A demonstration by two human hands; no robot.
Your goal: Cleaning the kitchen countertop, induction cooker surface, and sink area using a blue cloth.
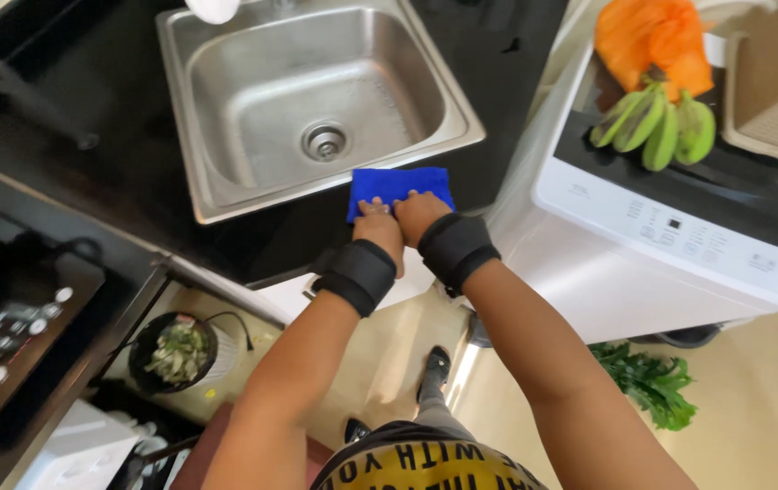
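Fingers of both hands are curled down and pressed on the near edge of the blue cloth [401,188], so the left hand [380,229] and the right hand [419,216] sit side by side, touching each other, just below the middle of the frame. Each wrist wears a black band. Cloth lies flat on the black counter [135,191], just beside the lower right corner of the steel sink [226,195], with its far edge near the sink rim. Its long axis runs left to right in the picture, and the short side points up toward the sink. I judge the step as wiping the counter edge with the cloth held under both hands. A next stroke needs even pressure and a slide along the counter.

At right stands a white machine [643,254] with green bananas [657,127] on top.
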